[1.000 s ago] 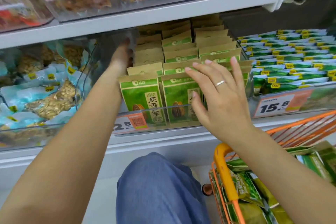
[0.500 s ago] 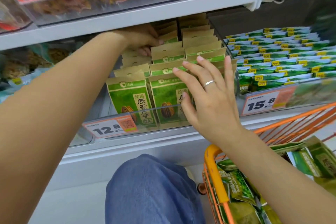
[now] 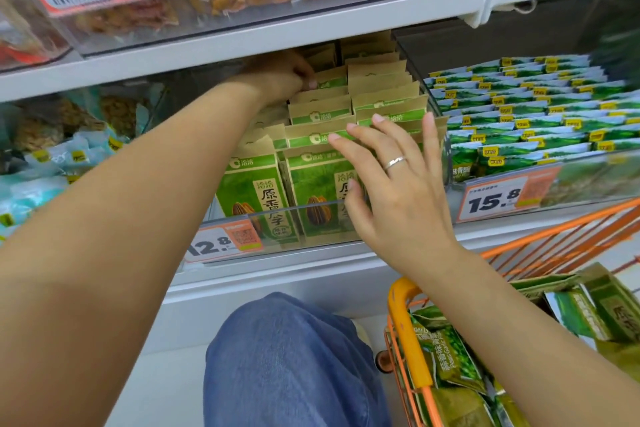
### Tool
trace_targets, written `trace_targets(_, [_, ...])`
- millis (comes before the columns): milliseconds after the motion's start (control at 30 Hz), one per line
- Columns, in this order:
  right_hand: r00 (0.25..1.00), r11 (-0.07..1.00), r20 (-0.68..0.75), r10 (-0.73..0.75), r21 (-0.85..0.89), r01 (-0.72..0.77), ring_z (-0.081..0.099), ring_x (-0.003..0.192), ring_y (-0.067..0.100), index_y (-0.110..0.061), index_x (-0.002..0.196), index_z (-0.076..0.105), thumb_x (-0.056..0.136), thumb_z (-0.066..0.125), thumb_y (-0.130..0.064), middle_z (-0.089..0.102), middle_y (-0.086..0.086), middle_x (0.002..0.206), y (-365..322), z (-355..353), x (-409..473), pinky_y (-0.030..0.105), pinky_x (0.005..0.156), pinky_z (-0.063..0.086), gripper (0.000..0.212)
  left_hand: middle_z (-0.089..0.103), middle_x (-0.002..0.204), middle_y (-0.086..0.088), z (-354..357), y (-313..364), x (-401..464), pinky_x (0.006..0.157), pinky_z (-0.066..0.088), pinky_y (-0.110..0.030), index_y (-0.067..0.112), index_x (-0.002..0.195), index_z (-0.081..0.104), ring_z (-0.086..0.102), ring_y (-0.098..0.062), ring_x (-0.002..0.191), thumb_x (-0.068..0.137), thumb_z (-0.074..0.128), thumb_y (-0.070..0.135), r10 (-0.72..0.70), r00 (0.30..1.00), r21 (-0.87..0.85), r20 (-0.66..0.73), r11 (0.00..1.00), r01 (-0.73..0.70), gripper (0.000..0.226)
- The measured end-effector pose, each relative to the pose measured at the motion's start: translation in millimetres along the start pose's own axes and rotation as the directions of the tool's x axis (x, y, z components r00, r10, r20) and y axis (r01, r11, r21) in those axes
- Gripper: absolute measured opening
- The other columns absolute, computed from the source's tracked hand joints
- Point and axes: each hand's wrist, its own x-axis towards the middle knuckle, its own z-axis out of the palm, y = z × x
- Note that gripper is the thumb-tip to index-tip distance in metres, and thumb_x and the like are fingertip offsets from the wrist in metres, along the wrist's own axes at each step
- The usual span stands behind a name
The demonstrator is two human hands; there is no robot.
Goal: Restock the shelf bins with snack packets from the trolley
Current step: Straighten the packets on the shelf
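Straightening seed packets in the shelf bin

Reaching deep toward twelve o'clock, the left hand (image 3: 282,74) curls its fingers onto the tops of the rear green seed packets (image 3: 320,121) in the clear bin (image 3: 311,215). The right hand (image 3: 398,184), fingers spread and straight, lies against the front packets' right side. At five o'clock, the orange trolley (image 3: 405,333) holds more packets.

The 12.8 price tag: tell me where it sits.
In the head view, the 12.8 price tag is on the clear front lip of the sunflower seed packet bin, lower centre-left, below the front-left packet.
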Motion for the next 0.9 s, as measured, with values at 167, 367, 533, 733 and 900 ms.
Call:
trace_targets(167, [1.0,1.0,0.011,-0.003,0.0,0.003,0.048,0.126,0.027,-0.016,0.126,0.061,0.082,0.054,-0.011,0.062,0.007,0.125,0,-1,-1,0.052,0.117,0.009,0.045,0.048,0.14,-0.005,6,-5,-7,0.097,0.035,-0.023,0.016,0.138,0.044,0.045,-0.021,0.128,0.085,0.069,0.039,-0.116,0.981,-0.175,-0.157,0.981,0.088,0.062])
trace_targets(367, [1.0,1.0,0.007,-0.004,0.006,0.004,0.049,0.125,0.026,-0.016,0.126,0.061,0.082,0.054,-0.01,0.062,0.006,0.124,1,-2,-2,0.052,0.118,0.009,0.045,0.034,0.152,-0.01,8,1,1,0.111,0.031,-0.032,0.012,0.149,0.028,0.036,-0.028,0.137,0.088,0.066,0.04,-0.207,0.975,-0.119,-0.085,0.973,0.196,0.078])
trace_targets(533, [1.0,1.0,-0.002,-0.001,0.01,0.001,0.05,0.123,0.027,-0.016,0.125,0.062,0.081,0.055,-0.009,0.062,0.005,0.122,0,1,-1,0.051,0.118,0.01,0.046,0.044,0.145,-0.007,6,-4,5,0.108,0.037,-0.032,0.018,0.146,0.039,0.043,-0.027,0.13,0.086,0.068,0.035,-0.145,0.989,-0.115,-0.03,0.983,0.14,0.068])
trace_targets(733, [1.0,1.0,-0.019,-0.012,0.009,0.012,0.05,0.123,0.026,-0.015,0.126,0.062,0.082,0.055,-0.008,0.063,0.006,0.122,1,1,-2,0.052,0.118,0.01,0.045,0.054,0.13,0.003,-10,-27,-19,0.098,0.049,-0.027,0.02,0.137,0.045,0.056,-0.011,0.116,0.096,0.056,0.033,-0.068,0.996,-0.518,0.06,0.851,0.089,0.045])
trace_targets(900, [1.0,1.0,-0.007,-0.02,0.008,0.02,0.05,0.123,0.026,-0.015,0.126,0.061,0.082,0.055,-0.008,0.062,0.006,0.122,2,0,-3,0.051,0.118,0.01,0.045,0.061,0.127,-0.003,-23,-68,-58,0.096,0.05,-0.031,0.024,0.122,0.058,0.062,-0.012,0.104,0.096,0.056,0.031,-0.154,0.981,-0.512,-0.116,0.856,0.074,0.027])
